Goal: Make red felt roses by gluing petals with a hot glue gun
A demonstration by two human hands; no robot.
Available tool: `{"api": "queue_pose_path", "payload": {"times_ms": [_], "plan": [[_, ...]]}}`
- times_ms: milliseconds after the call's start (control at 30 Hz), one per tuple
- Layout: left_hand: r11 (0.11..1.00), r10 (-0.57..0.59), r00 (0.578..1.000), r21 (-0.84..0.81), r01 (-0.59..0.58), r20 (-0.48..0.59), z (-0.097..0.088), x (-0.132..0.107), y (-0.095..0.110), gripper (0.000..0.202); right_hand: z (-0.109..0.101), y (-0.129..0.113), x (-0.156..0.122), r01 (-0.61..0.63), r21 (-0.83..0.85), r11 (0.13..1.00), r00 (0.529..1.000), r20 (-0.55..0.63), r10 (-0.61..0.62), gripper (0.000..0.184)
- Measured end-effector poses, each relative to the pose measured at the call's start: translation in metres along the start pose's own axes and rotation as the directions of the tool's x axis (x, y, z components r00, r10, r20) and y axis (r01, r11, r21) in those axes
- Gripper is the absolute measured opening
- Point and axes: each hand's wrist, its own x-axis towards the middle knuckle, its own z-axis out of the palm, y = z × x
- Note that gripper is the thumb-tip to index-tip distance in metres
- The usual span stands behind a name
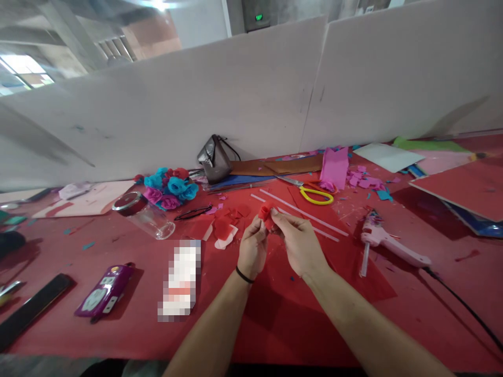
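Note:
Both hands meet over the middle of the red table (129, 303). My left hand (252, 248), with a black band on its wrist, pinches the lower side of a small red paper flower (266, 214). My right hand (297, 238) pinches the same flower from the right with thumb and fingertips. Red paper petals (223, 229) lie just left of the hands. Two white thin sticks (302, 213) lie just behind the hands.
Yellow-handled scissors (314, 192) and pink paper (335, 166) lie behind. A pink glue gun (387, 242) with a black cord lies right. Finished blue, pink and red paper flowers (168, 187), a tipped glass jar (143, 213), a brown bag (214, 158) and a purple power strip (104, 290) are left.

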Motion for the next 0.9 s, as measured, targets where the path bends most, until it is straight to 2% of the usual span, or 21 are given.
{"api": "queue_pose_path", "payload": {"times_ms": [133, 233, 367, 433, 533, 633, 800, 900], "plan": [[1.0, -0.009, 0.999, 0.007, 0.009, -0.036, -0.002, 0.002, -0.003, 0.011, 0.0, 0.0, -0.001, 0.003, -0.024, 1.0, 1.0, -0.005, -0.004, 0.034], [1.0, 0.001, 1.0, 0.021, -0.001, -0.025, -0.003, 0.003, -0.005, 0.011, -0.002, -0.002, -0.001, 0.035, -0.054, 0.998, 0.999, 0.011, -0.035, 0.033], [0.999, 0.03, 0.999, 0.009, -0.031, 0.016, -0.003, 0.003, -0.004, 0.012, -0.006, -0.005, 0.0, 0.116, -0.051, 0.992, 0.984, 0.139, -0.108, 0.021], [0.999, 0.042, 0.998, -0.018, -0.042, 0.037, -0.003, 0.003, -0.003, 0.015, -0.008, -0.007, 0.001, 0.113, -0.054, 0.992, 0.977, 0.19, -0.101, 0.017], [0.998, 0.059, 0.998, -0.022, -0.059, 0.026, -0.004, 0.003, -0.005, 0.019, -0.009, -0.012, 0.002, 0.071, -0.081, 0.994, 0.988, 0.143, -0.059, 0.018], [0.998, 0.062, 0.998, -0.008, -0.062, 0.013, -0.007, 0.003, -0.008, 0.021, -0.011, -0.014, 0.004, 0.079, -0.14, 0.987, 0.992, 0.108, -0.065, 0.017], [0.996, 0.077, 0.995, -0.041, -0.074, 0.06, -0.008, 0.003, -0.008, 0.02, -0.019, -0.012, 0.008, 0.17, -0.261, 0.95, 0.976, 0.174, -0.127, 0.015], [0.997, 0.06, 0.997, -0.06, -0.057, 0.05, -0.006, 0.002, -0.006, 0.018, -0.021, -0.011, 0.01, 0.208, -0.292, 0.934, 0.962, 0.236, -0.14, 0.01]]}}
